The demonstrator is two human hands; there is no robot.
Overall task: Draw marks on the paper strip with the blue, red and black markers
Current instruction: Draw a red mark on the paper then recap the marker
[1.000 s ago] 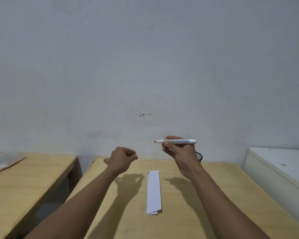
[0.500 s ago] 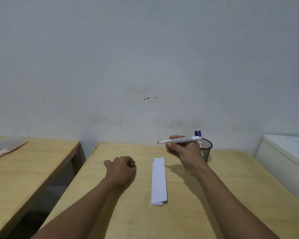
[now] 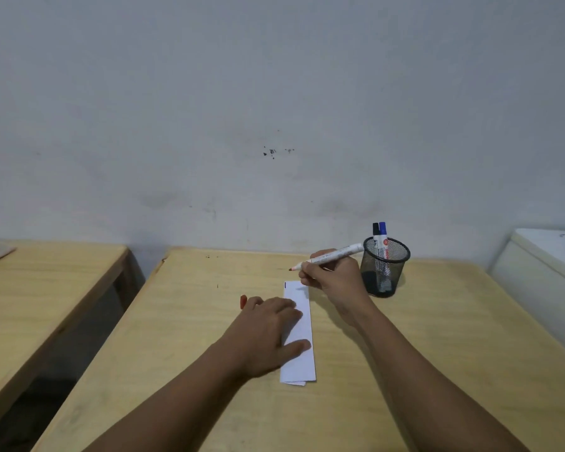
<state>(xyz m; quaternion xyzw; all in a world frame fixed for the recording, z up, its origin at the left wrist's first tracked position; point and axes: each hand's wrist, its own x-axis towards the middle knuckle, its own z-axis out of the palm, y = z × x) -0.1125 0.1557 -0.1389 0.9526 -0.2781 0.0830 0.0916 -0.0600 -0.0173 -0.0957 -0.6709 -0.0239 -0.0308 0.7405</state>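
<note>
Wooden table (image 3: 209,370). Left hand (image 3: 268,334) palm-down, fingers spread flat, pinning paper strip (image 3: 302,357) lying lengthwise mid-table; red cap (image 3: 243,302) pokes out at its fingertips. Right hand (image 3: 335,280) raised just past strip's far end, fingers closed on uncapped red marker (image 3: 327,257), tip pointing left. Mesh pen cup (image 3: 385,267) just right holds black marker (image 3: 376,234) and blue marker (image 3: 383,234).
</note>
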